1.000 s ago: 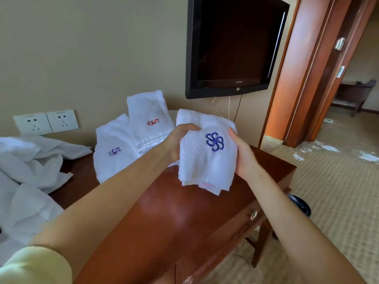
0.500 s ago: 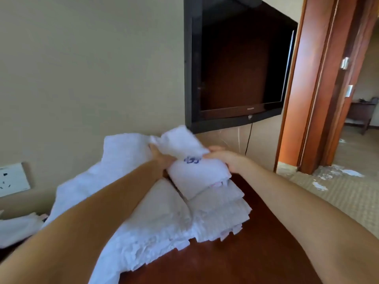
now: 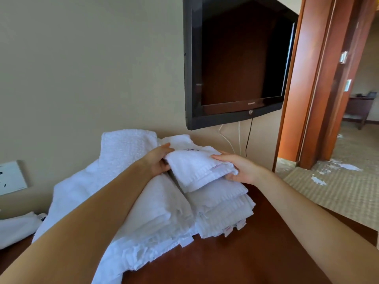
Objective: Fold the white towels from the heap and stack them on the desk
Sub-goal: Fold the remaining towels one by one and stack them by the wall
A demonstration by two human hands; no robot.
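On the small stack of folded towels (image 3: pixel 223 210) at the back of the desk (image 3: pixel 246 261), the folded white towel (image 3: pixel 196 169) now lies almost flat. A second ago it hung upright in the air with its blue flower facing the camera; now only a sliver of blue stitching shows at its far edge. Its near edge seems to touch the stack, though I cannot tell whether it rests there fully.

The left hand (image 3: pixel 156 161) grips the towel's left edge, thumb on top and fingers curled beneath. The right hand (image 3: pixel 241 170) holds the right edge the same way, and it sits nearer the towel's front corner than half a second ago.

Just left of the stack, under the left forearm, lies a larger pile of folded towels (image 3: pixel 155 220), touching the stack. Part of the unfolded heap (image 3: pixel 16 228) shows at the far left, much less of it than a second ago, since the view has drawn closer to the wall. A wall socket (image 3: pixel 11 178) sits above it. The dark television (image 3: pixel 240 58) hangs over the stack, filling more of the picture than before, with the wooden door frame (image 3: pixel 320 78) and carpet (image 3: pixel 340 193) to the right.
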